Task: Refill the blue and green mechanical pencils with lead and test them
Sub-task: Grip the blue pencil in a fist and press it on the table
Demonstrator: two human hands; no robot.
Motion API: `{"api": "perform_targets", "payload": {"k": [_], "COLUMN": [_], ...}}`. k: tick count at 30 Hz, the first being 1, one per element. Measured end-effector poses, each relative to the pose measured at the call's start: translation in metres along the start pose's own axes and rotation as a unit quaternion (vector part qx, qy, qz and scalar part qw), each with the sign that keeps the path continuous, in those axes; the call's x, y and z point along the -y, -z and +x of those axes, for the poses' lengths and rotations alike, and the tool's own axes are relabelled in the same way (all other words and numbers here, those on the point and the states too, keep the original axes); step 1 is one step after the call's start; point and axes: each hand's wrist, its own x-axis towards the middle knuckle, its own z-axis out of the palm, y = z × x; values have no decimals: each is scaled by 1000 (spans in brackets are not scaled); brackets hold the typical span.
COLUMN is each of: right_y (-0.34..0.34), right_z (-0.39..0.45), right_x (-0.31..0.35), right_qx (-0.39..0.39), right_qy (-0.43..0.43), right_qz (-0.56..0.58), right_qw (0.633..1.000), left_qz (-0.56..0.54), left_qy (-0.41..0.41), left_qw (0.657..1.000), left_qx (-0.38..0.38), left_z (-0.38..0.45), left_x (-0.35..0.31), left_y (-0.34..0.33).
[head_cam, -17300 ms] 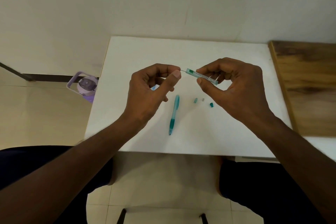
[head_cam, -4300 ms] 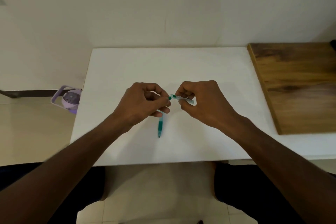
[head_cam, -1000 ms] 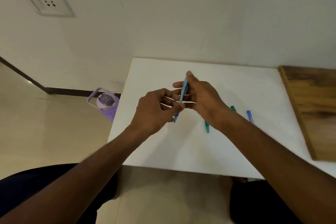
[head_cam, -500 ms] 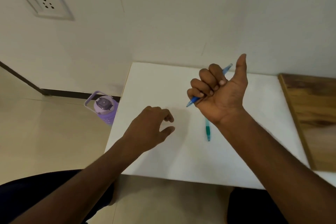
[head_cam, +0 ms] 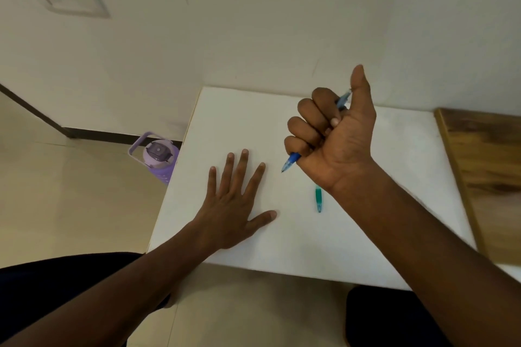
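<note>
— What's the right hand (head_cam: 335, 138) doing?
— I see its fingers curled round the slim blue plastic mechanical pencil (head_cam: 290, 163), thumb stuck up, tip pointing down-left above the white rectangular table (head_cam: 394, 228).
— And the left hand (head_cam: 234, 205)?
— Flat on the table, fingers spread, holding nothing. The green plastic mechanical pencil (head_cam: 318, 200) lies on the table, partly behind the right wrist.

1. The right hand (head_cam: 335, 138) grips the blue mechanical pencil (head_cam: 290, 162) in a fist, tip down, thumb raised.
2. The left hand (head_cam: 234, 205) lies flat on the white table (head_cam: 394, 177).
3. The green mechanical pencil (head_cam: 318, 200) lies on the table, partly hidden by the right wrist.
</note>
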Motion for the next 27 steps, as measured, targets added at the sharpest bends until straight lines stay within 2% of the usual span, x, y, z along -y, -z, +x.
{"api": "perform_targets", "payload": {"k": [5,8,15,22,27], "right_y": [4,5,3,8,13], "right_z": [6,7,3,-5,-7], "right_x": [1,3,8,2,2], "right_qx": [7,0,-13,-3,-6], "right_qy": [9,8,23,3,1], "right_qz": [-10,-8,-9,-43,-34], "right_qw": [1000,1000,1000,999,999], "left_qz": [0,-12,14,30,27], "left_qy": [24,23,28,32,38], "left_qw": [996,995,996,997,996], "left_qx": [-82,-102,-82,-57,-71], "left_z": [0,2,6,7,7], "left_x": [-11,-10,-9,-12,-14], "left_y": [-10,-14,-19,-15,-15]}}
